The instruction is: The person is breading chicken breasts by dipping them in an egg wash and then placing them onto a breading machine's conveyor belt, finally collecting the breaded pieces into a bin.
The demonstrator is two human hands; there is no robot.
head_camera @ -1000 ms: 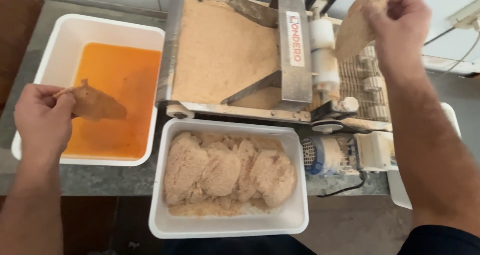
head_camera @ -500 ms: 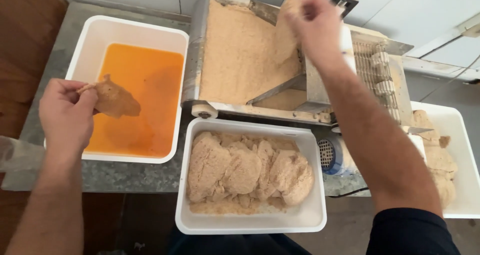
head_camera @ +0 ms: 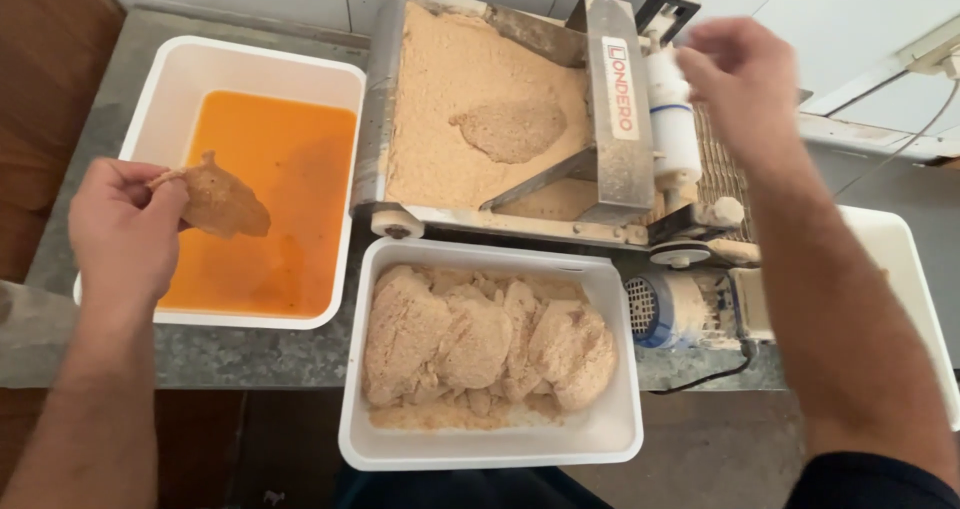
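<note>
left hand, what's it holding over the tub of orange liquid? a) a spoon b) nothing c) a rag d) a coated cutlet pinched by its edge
d: the left hand pinches a flat, wet-looking cutlet by one edge, hanging above the white tub of orange liquid.

Right hand (head_camera: 745,79) motion-blurred, fingers indistinct; white tub (head_camera: 905,269) below its forearm largely covered and cut by the right edge; cutlet (head_camera: 222,201) edge hidden inside left hand (head_camera: 125,231) pinch; both elbows off frame.
</note>
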